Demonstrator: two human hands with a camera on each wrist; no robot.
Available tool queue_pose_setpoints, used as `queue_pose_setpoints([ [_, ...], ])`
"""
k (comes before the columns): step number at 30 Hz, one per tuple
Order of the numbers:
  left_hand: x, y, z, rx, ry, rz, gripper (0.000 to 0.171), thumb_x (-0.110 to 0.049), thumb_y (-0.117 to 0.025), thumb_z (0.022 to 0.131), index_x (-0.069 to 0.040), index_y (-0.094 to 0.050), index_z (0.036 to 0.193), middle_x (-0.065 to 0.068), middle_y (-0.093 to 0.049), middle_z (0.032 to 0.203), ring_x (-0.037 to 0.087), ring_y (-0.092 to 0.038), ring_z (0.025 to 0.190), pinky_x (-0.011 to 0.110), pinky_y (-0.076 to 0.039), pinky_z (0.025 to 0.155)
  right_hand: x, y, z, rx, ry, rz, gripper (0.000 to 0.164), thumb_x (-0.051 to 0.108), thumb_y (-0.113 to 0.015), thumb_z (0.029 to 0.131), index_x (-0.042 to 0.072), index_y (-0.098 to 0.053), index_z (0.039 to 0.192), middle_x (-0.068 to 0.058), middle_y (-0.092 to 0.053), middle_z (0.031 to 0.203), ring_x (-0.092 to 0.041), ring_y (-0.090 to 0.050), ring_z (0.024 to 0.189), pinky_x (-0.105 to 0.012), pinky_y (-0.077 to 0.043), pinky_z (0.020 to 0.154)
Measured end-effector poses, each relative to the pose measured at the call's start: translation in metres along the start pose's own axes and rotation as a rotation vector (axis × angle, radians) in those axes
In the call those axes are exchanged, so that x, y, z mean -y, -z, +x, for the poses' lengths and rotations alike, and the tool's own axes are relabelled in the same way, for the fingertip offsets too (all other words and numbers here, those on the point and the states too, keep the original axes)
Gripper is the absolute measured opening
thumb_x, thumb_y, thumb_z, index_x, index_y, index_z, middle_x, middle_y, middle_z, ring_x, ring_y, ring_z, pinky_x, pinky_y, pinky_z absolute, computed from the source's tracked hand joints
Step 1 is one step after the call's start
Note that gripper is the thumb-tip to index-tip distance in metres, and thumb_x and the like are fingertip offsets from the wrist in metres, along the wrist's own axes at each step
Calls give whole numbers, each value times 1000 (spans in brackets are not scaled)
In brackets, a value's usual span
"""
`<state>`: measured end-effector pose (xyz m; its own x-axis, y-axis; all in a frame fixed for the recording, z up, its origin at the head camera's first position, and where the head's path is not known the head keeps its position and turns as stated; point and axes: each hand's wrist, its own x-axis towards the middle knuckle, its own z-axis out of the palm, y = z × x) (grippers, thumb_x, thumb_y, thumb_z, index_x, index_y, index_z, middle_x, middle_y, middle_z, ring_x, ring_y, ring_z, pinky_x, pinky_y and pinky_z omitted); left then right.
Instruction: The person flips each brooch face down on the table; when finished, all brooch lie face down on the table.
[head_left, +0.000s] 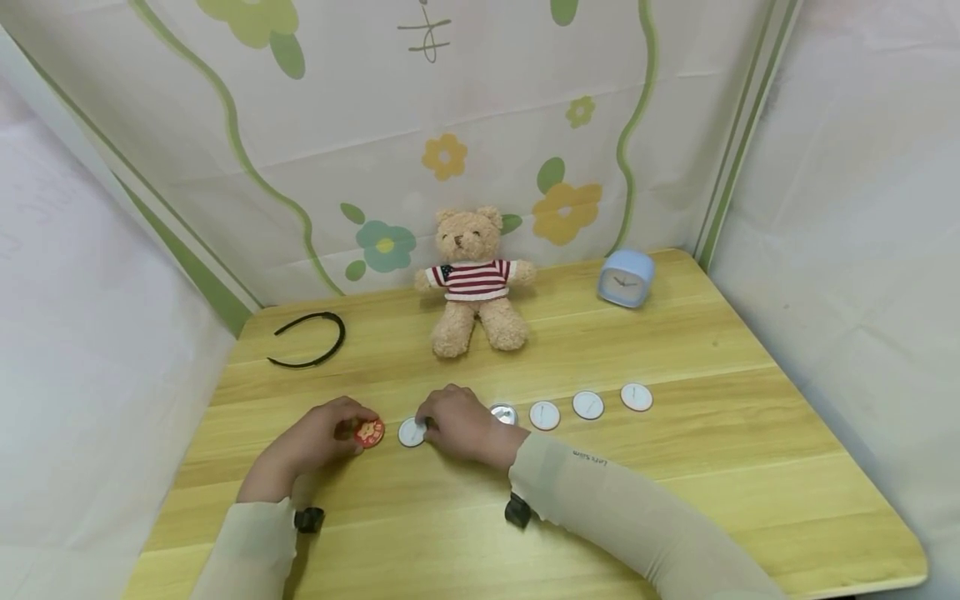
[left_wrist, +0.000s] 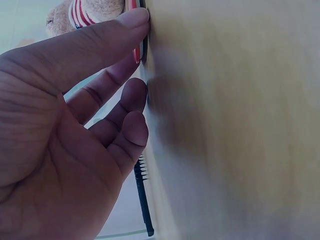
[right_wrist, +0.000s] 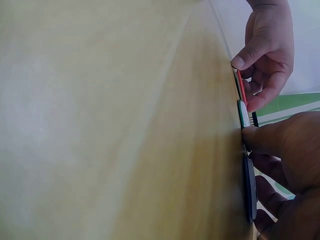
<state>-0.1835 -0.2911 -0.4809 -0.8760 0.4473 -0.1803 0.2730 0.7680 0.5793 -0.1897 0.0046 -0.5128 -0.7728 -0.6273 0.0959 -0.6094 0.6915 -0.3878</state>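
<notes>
My left hand (head_left: 326,432) pinches a red button badge (head_left: 370,432) with a yellow flower design between thumb and fingers, low over the table. In the left wrist view, the thumb and a finger meet the badge's edge (left_wrist: 136,52). Just to its right lies a white-backed button badge (head_left: 410,432), and my right hand (head_left: 459,421) pinches its right edge. A dark-edged badge (right_wrist: 250,190) sits under the right hand's fingers in the right wrist view. Several more badges, pin side up, continue rightward, starting with a silver-backed badge (head_left: 504,413) by the right wrist.
At the back, a teddy bear (head_left: 472,283) in a striped shirt sits against the patterned cloth. A black headband (head_left: 341,337) lies at the left and a blue clock (head_left: 627,278) stands at the right. White cloth walls border the wooden table (head_left: 712,467).
</notes>
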Motion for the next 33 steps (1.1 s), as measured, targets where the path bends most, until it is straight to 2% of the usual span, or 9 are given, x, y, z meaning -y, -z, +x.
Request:
queue_pose_setpoints([
  [9, 0, -1, -2, -9, 35, 5, 41, -10, -86, 94, -20, -74, 132, 0, -71, 133, 28, -65, 124, 56, -54, 107, 14, 4, 10, 36, -11, 92, 37, 34, -77, 102, 20, -75, 136, 4, -77, 131, -19, -68, 120, -37, -53, 107],
  [13, 0, -2, -2, -12, 55, -13, 41, -10, -87, 93, -20, -73, 131, 1, -72, 133, 28, -64, 124, 56, -53, 107, 25, -2, 18, 59, -35, 91, 42, 35, -79, 99, 22, -74, 138, 5, -76, 134, -20, -66, 120, -38, -51, 108],
  [20, 0, -2, -2, -14, 67, -44, 41, -11, -87, 93, -21, -73, 131, 1, -72, 130, 27, -64, 122, 54, -54, 105, 40, -14, 35, 87, -62, 69, 49, 37, -79, 100, 24, -68, 146, 7, -71, 143, -20, -62, 130, -39, -46, 117],
  [28, -1, 1, -2, -18, 53, -68, 36, -10, -85, 95, -20, -73, 128, 3, -73, 131, 29, -65, 124, 57, -53, 107, 47, -21, 43, 21, -27, -24, 36, 34, -78, 100, 33, -75, 136, 13, -75, 130, -13, -60, 106, -34, -49, 97],
  [33, -4, 0, -1, -18, 40, -56, 29, -11, -86, 95, -21, -72, 118, 0, -73, 127, 29, -65, 123, 59, -53, 107, 50, -20, 40, 7, -2, -64, 28, 38, -75, 104, 34, -77, 132, 13, -76, 127, -13, -59, 102, -31, -47, 91],
])
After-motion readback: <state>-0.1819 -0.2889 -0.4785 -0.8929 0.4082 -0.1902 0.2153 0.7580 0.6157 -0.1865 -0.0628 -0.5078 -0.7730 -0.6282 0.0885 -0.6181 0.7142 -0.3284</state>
